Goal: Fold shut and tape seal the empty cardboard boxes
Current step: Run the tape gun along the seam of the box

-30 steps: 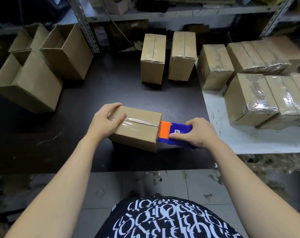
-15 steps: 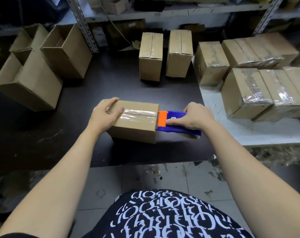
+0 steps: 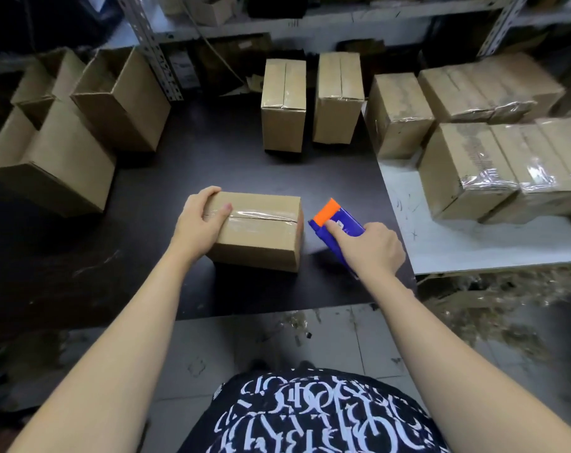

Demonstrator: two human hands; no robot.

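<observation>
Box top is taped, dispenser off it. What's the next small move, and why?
Probably the left hand slides the box aside: tape covers its whole top seam, and the dispenser in the right hand sits clear of it.

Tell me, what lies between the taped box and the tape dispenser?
Nothing but a narrow strip of dark table; dispenser and box are apart, in the head view.

I count my left hand (image 3: pixel 197 225) and right hand (image 3: pixel 374 248), two, and one tape dispenser (image 3: pixel 347 220). Also at least eight sealed boxes (image 3: pixel 261 243) and three or more open boxes (image 3: pixel 127 103).
</observation>
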